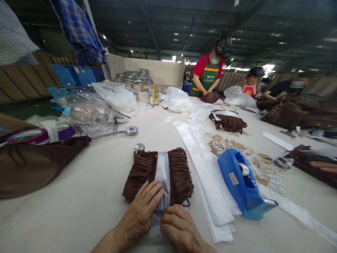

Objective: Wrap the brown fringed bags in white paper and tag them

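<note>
In the middle of the table, close to me, lies a dark brown fringed bag [179, 168]. A whitish translucent strip [163, 172] runs over its centre from back to front. My left hand [140, 211] lies flat with its fingers stretched across the bag's near left part and the strip's edge. Beside it, at the bag's front edge, my right hand [181, 226] has curled fingers pinching the strip's near end, which hangs past the bag onto the table.
To the right lie a stack of white strips [205, 182] and a blue tape dispenser [237, 182], with tags [244, 154] behind. A brown bag [34, 165] lies left, near purple tape rolls [28, 136]. Another fringed bag [228, 121] sits farther back. Co-workers [207, 73] stand across the table.
</note>
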The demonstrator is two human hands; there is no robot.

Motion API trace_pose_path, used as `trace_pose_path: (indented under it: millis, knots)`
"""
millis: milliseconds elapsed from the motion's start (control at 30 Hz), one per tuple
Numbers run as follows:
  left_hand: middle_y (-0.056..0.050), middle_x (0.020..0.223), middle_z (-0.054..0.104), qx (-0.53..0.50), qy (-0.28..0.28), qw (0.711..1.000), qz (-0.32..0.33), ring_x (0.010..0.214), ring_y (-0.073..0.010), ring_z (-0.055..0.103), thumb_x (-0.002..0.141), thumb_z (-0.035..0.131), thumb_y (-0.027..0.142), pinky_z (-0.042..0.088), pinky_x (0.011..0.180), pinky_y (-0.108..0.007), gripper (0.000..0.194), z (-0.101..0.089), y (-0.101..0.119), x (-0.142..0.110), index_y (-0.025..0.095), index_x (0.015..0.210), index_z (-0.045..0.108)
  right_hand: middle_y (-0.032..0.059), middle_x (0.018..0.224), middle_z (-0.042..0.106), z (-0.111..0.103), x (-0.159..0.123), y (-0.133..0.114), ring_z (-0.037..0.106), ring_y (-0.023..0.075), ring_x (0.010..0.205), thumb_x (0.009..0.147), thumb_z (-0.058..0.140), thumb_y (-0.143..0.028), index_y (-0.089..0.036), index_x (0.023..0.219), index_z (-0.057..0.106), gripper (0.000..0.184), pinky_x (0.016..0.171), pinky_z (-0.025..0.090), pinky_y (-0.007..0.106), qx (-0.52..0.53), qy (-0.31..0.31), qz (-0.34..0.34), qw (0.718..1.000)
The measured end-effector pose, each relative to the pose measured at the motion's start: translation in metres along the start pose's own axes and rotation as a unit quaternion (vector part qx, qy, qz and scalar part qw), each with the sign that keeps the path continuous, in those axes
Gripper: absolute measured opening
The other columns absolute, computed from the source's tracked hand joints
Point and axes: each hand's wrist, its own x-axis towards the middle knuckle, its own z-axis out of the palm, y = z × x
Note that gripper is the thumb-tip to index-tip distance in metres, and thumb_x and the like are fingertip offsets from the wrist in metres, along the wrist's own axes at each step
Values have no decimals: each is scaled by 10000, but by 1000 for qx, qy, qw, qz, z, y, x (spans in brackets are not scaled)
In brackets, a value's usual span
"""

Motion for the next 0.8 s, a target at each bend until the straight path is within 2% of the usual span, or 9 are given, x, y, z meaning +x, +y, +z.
trace_pose_path:
  millis: [67,167,233,300,367,433,533,700,800]
  knots:
    - [-119,1266,484,-19,0,1000,-4,1284,-218,291,663,306,-40,363,1011,-476,628,-3,-1,0,114,1264,406,36,749,650,-1,-1,1,536,140,746,938,335,-159,-138,807,588,285,637,419,276,-5,-13,-6,1000]
    - [-124,1290,454,-67,-41,997,-8,1295,-232,259,627,339,-27,367,1006,-483,650,-20,-3,5,123,1256,405,42,694,622,-4,0,0,524,144,700,951,279,-170,-128,788,585,349,600,407,281,-24,-34,-20,999]
    - [-121,1279,459,-103,-71,992,-5,1281,-247,273,646,362,-3,351,1009,-494,612,-34,-3,13,133,1240,418,45,669,606,-5,0,0,522,149,685,957,262,-187,-124,788,587,371,588,403,284,-38,-49,-33,998]
    - [-105,1184,525,-142,-78,987,-1,1190,-237,377,716,380,22,364,986,-465,504,-43,-2,22,149,1198,454,48,656,596,-6,0,-1,519,151,678,955,262,-179,-118,775,586,376,590,407,286,-49,-56,-39,996]
    - [-68,1009,585,-187,-67,980,5,1019,-198,475,804,403,67,411,909,-380,322,-40,0,28,165,1085,525,54,659,594,-6,-1,-1,520,152,692,951,258,-160,-108,765,587,381,617,422,287,-55,-58,-33,996]
    - [-37,862,583,-220,-55,974,8,880,-162,494,863,429,128,428,809,-299,164,-30,2,29,168,923,576,61,685,603,-6,-1,-1,527,157,737,950,255,-148,-98,776,589,380,667,438,289,-56,-58,-26,996]
    - [-21,798,560,-232,-41,972,15,809,-138,477,891,441,174,404,743,-254,164,-15,2,25,165,812,585,63,748,624,-7,-3,-1,529,162,797,944,288,-141,-107,795,584,333,705,442,289,-45,-71,-9,996]
    - [-32,842,561,-212,-2,977,38,822,-142,468,886,446,155,378,724,-254,141,-7,1,19,155,874,587,73,884,635,-19,-24,-11,525,177,869,866,413,-90,-132,946,564,176,757,449,308,-12,-90,66,994]
    - [-34,847,566,-192,1,980,42,826,-140,468,885,434,126,375,718,-251,152,-8,2,18,145,867,583,63,865,612,-26,-47,-22,530,178,818,748,467,-52,-163,1001,542,286,727,449,307,-12,-70,120,990]
